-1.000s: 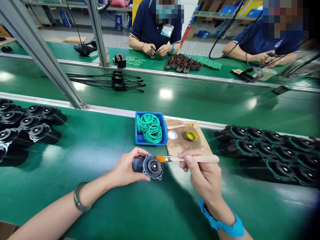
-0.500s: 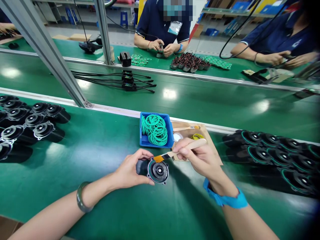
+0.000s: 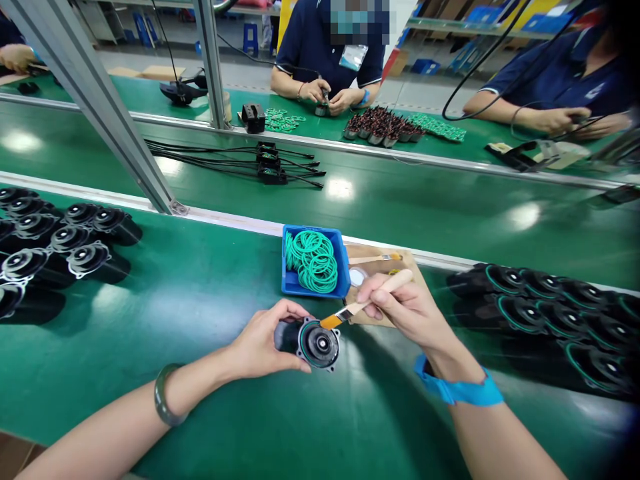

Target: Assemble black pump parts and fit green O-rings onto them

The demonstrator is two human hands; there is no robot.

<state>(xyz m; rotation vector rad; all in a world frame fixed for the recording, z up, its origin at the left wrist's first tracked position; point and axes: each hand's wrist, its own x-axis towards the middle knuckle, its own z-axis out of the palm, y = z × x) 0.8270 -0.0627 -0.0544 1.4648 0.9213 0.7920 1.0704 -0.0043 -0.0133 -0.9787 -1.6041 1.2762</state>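
Left hand (image 3: 273,340) curled around black housing (image 3: 320,345); right pinching brush (image 3: 367,300)

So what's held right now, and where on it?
Left hand: motor, round its body. Right hand: brush, by the handle.

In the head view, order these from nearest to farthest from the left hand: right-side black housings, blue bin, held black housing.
1. Held black housing, in the left hand.
2. Blue bin, beyond it, near centre.
3. Right-side black housings, far right.
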